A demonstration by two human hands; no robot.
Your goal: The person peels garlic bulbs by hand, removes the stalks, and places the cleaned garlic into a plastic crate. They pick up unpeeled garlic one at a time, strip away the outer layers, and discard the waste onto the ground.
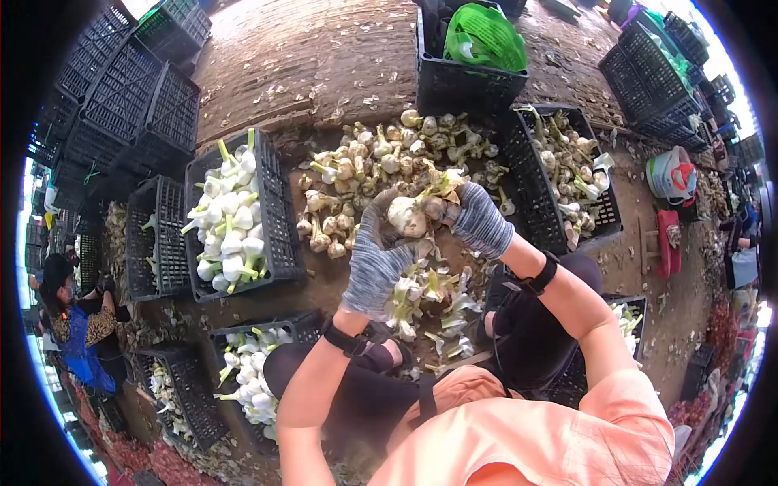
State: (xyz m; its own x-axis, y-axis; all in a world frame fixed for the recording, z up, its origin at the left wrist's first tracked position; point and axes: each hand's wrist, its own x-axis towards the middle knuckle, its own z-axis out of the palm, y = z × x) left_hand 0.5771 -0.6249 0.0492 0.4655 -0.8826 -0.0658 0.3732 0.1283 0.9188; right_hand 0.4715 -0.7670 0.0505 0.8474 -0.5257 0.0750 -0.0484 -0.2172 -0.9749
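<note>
My left hand [378, 263], in a grey knit glove, curls its fingers round a whitish garlic bulb [407, 217]. My right hand [481, 220], gloved the same way, is closed at the bulb's right side, by its stalk and the loose brownish outer leaves [442, 188]. Just beyond both hands spreads a heap of unpeeled, soil-stained garlic bulbs [389, 150] on the ground. Below the hands, between my legs, lies a pile of stripped skins and leaves [438, 296].
A black crate [279, 211] heaped with clean white garlic stands left, and another crate [304, 324] of white bulbs sits by my knee. To the right is a crate [604, 219] of garlic. Ahead stands a crate [470, 85] with a green bag. A person [77, 324] sits far left.
</note>
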